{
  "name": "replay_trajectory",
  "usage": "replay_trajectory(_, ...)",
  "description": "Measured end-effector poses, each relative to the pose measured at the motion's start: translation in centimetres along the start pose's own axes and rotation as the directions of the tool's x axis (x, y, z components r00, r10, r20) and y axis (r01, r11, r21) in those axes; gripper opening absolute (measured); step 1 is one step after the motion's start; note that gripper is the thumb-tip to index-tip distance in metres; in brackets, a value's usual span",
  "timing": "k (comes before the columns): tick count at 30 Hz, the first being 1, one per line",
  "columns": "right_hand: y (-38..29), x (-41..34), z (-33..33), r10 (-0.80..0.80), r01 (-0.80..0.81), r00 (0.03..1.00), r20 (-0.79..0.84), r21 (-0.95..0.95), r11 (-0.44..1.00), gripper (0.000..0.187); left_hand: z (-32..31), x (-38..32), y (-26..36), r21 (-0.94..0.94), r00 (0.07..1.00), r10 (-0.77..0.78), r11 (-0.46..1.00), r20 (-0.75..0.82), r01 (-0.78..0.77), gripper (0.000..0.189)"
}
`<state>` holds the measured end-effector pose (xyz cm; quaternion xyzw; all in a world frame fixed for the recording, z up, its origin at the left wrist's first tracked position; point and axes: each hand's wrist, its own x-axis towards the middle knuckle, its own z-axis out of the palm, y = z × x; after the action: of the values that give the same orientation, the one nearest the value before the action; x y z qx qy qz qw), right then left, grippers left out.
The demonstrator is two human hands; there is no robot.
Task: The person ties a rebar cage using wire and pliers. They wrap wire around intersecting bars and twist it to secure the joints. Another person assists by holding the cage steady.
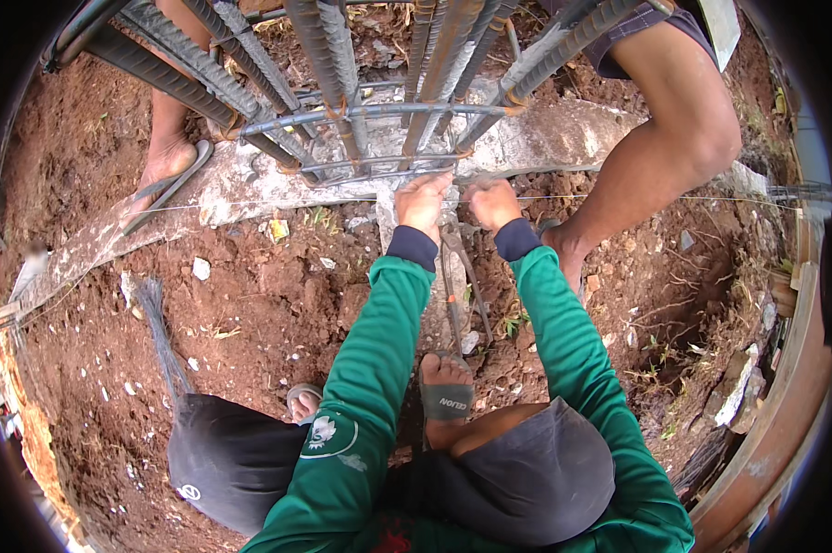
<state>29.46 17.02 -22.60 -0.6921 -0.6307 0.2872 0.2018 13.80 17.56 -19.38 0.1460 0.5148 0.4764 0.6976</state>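
A steel rebar column cage [432, 90] rises before me, its ribbed bars tied by square stirrups [378, 110]. My left hand [423, 202] is at the cage's foot, its fingertips close to the lowest stirrup [388, 169]. Just to its right, my right hand [495, 203] has curled fingers near the edge of the concrete beam [561, 138]. Whatever either hand may hold is too small or hidden to make out. Below my wrists, long-handled pincers [453, 290] lie with their handles towards my foot.
A taut string line [285, 201] crosses near my hands. Another person's sandalled foot [167, 155] is on the left, and a bent leg [672, 124] stands close on the right. A bundle of tie wire [157, 328] sticks up by my left knee. Wooden boards [782, 394] edge the reddish soil.
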Motion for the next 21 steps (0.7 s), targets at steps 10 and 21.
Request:
replay_trajectory(10, -7.7, -8.1, -1.7, 0.105, -0.573, 0.819, 0.564, 0.802, 0.17, 0.018, -1.1, -0.1, 0.3, 0.038, 0.978, -0.155, 0.988, 0.137, 0.151, 0.021)
replay_trajectory(21, -4.8, -22.5, 3.5, 0.04, -0.046, 0.998, -0.04, -0.159, 0.986, 0.087, -0.7, -3.2, -3.9, 0.686, 0.9, 0.427, 0.629, 0.087, -0.365, 0.019)
